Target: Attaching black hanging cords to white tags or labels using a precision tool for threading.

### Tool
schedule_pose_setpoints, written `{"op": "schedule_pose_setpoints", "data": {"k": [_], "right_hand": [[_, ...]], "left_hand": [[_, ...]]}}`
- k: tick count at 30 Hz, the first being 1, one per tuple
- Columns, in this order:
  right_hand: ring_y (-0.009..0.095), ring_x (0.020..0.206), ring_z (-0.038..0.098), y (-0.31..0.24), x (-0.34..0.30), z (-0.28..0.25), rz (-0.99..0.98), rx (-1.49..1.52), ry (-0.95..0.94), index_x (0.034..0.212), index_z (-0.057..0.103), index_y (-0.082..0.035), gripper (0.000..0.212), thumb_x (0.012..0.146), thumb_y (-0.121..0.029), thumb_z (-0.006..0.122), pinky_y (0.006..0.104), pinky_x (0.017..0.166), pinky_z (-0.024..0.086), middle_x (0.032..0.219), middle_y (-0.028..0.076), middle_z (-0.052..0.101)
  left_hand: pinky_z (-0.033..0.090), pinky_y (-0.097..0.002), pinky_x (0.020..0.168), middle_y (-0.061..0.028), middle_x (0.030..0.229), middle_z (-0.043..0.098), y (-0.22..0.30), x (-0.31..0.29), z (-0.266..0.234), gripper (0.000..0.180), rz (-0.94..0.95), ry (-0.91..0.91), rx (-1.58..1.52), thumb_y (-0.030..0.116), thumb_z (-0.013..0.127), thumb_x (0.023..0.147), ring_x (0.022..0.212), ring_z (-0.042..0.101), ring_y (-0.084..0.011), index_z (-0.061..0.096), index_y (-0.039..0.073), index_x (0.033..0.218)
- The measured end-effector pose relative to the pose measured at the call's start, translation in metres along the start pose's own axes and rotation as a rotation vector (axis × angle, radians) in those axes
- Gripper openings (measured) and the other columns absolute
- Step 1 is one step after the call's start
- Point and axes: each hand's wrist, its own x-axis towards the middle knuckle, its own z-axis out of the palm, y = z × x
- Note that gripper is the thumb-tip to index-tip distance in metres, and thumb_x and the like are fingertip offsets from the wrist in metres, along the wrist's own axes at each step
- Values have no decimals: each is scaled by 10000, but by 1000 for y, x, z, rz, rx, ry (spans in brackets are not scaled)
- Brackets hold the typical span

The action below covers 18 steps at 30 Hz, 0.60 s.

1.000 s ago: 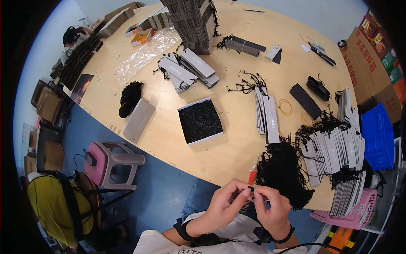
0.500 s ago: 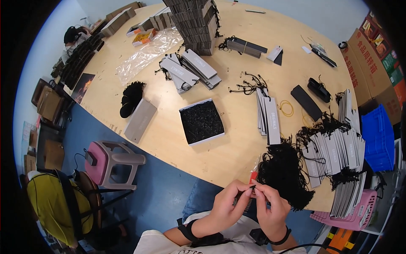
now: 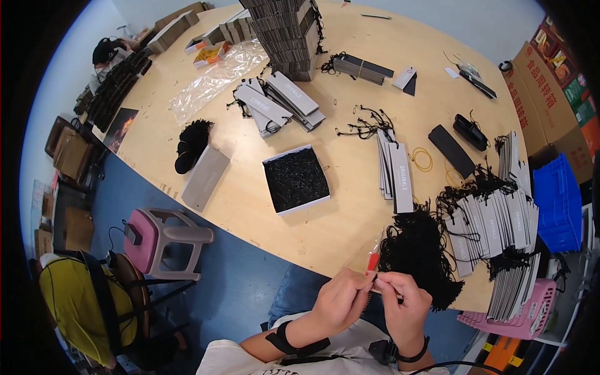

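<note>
At the table's near edge my left hand [image 3: 337, 301] and my right hand [image 3: 405, 306] meet, the thumbs and fingertips of both pinched together. Between them shows a small dark piece [image 3: 375, 279], too small and too covered by the fingers to tell its kind. Just beyond the fingertips sticks up a red handle-like thing [image 3: 373, 262]. A big heap of black cords [image 3: 415, 253] lies right beside my right hand. Past it lie long grey hang tags [image 3: 402, 178] with black strings. To the left a white box [image 3: 304, 209] holds many small black pieces.
Strung grey tags [image 3: 494, 225] pile up at the right. Tall stacks of tags [image 3: 287, 44] stand at the back. Left of the box are a grey block [image 3: 206, 178] and a black cord bundle [image 3: 192, 145]. A pink stool [image 3: 147, 244] stands on the floor; another person [image 3: 109, 56] sits far left.
My left hand has rolled inward, its fingers curling more tightly by the right fingertips. More of the red handle shows. The table view has shifted slightly left.
</note>
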Motion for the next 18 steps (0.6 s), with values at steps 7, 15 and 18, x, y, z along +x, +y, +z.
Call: {"op": "schedule_pose_setpoints", "data": {"k": [7, 15, 18], "right_hand": [[212, 662, 724, 1, 8, 0, -220, -194, 17, 1004, 618, -3, 153, 872, 29, 686, 284, 547, 517, 778, 102, 710], [186, 804, 739, -1, 18, -12, 181, 162, -208, 1021, 562, 37, 111, 939, -6, 622, 280, 720, 580, 837, 132, 712], [150, 810, 715, -1, 23, -21, 296, 231, -324, 1022, 546, 58, 84, 958, 16, 580, 265, 723, 580, 853, 111, 703]], "left_hand": [[470, -303, 559, -135, 803, 632, 1, 0, 3, 218, -64, -14, -35, -134, 646, 830, 632, 609, -238, 617, -43, 1026], [478, -317, 541, -132, 800, 625, -6, 5, -2, 233, -15, -61, 97, -135, 665, 790, 645, 611, -268, 626, -24, 991], [478, -328, 530, -117, 795, 620, -6, 8, -8, 266, 28, -128, 152, -128, 686, 751, 652, 608, -274, 632, -11, 983]]}}
